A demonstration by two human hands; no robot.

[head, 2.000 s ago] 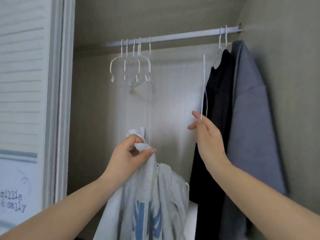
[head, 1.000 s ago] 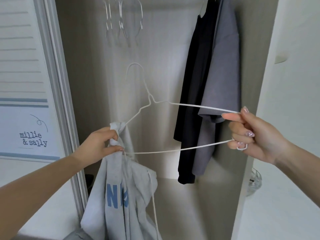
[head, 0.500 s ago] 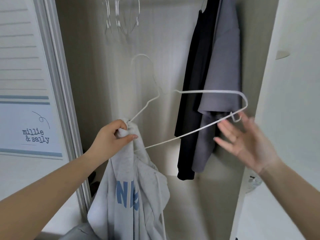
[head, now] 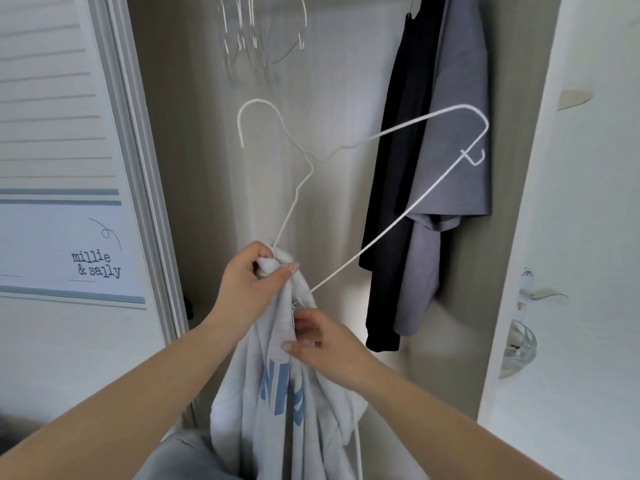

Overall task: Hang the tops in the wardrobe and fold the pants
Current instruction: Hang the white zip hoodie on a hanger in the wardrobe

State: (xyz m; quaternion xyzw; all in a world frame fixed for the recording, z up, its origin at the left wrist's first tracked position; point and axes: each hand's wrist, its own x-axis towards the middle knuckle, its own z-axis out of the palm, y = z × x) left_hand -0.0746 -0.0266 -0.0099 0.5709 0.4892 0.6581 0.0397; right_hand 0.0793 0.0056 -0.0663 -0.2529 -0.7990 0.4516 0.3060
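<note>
Wardrobe space opens beyond both hands, with a black top (head: 398, 174) and a grey top (head: 460, 133) hanging up to their right. The left hand (head: 247, 284) grips the white sweatshirt (head: 277, 410) bunched with one end of the wire hanger (head: 381, 220); just below it, the right hand (head: 329, 344) pinches the fabric. The hanger's free end juts high and could swing loose or snag the hanging tops.

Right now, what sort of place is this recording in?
Most likely a home bedroom, at an open wardrobe: empty wire hangers hang above, a black top and a grey top beside them.
</note>
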